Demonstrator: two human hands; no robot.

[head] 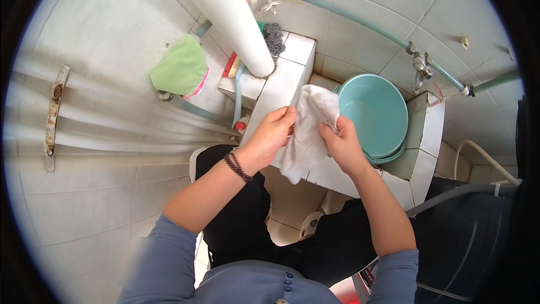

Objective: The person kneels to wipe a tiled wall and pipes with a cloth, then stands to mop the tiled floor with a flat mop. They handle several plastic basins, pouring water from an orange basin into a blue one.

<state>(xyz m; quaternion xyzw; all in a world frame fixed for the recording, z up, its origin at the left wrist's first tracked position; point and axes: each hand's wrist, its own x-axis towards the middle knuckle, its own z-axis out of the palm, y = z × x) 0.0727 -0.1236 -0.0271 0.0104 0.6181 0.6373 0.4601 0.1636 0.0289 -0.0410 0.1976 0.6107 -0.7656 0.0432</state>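
Note:
A white cloth (pixel 310 135) hangs bunched between my two hands, over the tiled ledge in front of me. My left hand (pixel 276 128) grips its left edge, with the fingertips partly hidden behind it. On the right, my right hand (pixel 344 139) pinches the cloth between thumb and fingers. Just beyond my right hand, a turquoise plastic bucket (pixel 375 114) stands inside the tiled basin. The bottom of the bucket shows pale turquoise; whether it holds water I cannot tell.
A thick white pipe (pixel 228 21) rises from the ledge (pixel 276 88). Near it lie a red-and-blue brush (pixel 237 88), a grey scouring pad (pixel 273 39) and a red-capped bottle (pixel 241 124). A green cloth cover (pixel 181 67) hangs left. A metal tap (pixel 421 69) juts out beyond the bucket.

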